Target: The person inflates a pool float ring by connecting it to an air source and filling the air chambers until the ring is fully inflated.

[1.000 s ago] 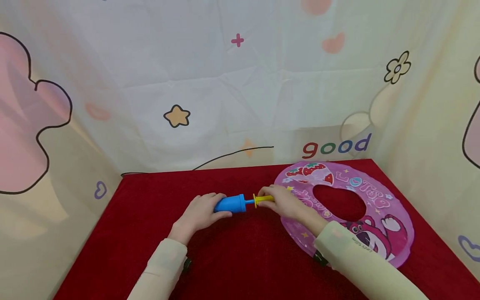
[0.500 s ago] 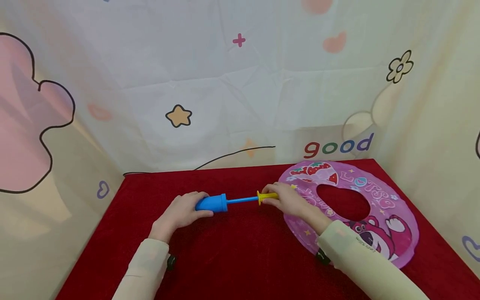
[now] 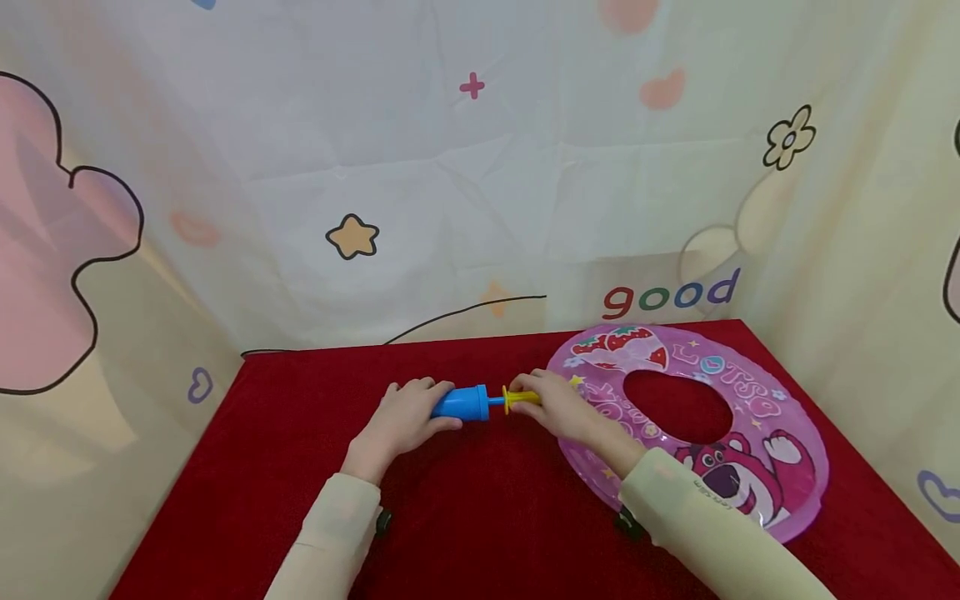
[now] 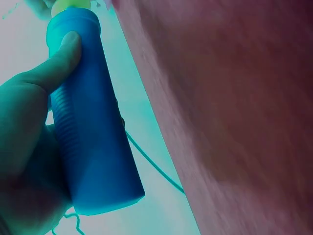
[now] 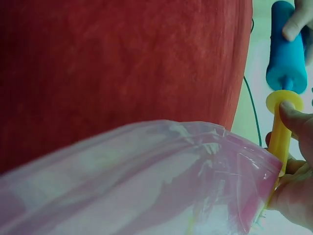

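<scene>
A small hand pump with a blue barrel (image 3: pixel 463 403) and a yellow handle (image 5: pixel 279 137) is held level above the red cloth. My left hand (image 3: pixel 409 417) grips the barrel, its thumb lying along the side in the left wrist view. My right hand (image 3: pixel 557 405) holds the yellow handle with fingers and thumb curled round it. Only a short piece of blue rod (image 3: pixel 497 402) shows between barrel and handle. Right of the pump lies a pink swim ring (image 3: pixel 757 408) with strawberries and a bear printed on it, partly behind my right forearm.
Red cloth (image 3: pixel 480 517) covers the table. A pale printed curtain (image 3: pixel 450 183) hangs behind it and at both sides. Close to the right wrist camera, the ring's clear and pink plastic (image 5: pixel 156 181) lies below the yellow handle.
Half a second ago the rod was drawn far out with my left hand farther left. Now my left hand and the barrel have moved right, and the rod is mostly inside the barrel.
</scene>
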### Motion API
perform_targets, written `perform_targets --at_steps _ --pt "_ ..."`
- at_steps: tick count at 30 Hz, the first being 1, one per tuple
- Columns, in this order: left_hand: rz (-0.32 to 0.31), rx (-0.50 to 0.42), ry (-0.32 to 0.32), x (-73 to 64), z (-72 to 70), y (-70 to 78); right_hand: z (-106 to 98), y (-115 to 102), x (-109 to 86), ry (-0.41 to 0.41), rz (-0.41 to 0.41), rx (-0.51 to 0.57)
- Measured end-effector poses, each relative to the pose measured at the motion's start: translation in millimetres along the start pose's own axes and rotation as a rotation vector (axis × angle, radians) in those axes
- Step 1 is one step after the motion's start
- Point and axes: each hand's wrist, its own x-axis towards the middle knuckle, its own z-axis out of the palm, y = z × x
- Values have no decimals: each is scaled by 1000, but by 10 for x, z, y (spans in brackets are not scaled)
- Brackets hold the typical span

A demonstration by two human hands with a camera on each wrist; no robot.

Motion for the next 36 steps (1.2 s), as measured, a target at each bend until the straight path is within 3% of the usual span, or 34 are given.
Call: perform_targets --at_steps 6,10,17,27,31,36 --pt "23 13 13 91 56 126 0 -37 10 -11 24 -7" --pt "8 -24 16 81 86 102 -41 -6 12 -40 27 -7" --pt "-34 -105 32 -58 52 -153 -105 17 17 -74 68 20" --pt "-71 -192 14 -274 -161 -559 -157 33 46 -70 76 36" --pt "-84 -183 9 -311 -186 -606 -168 46 24 -61 87 20" --pt "-66 -140 20 -273 -177 -508 -148 31 11 -24 79 13"
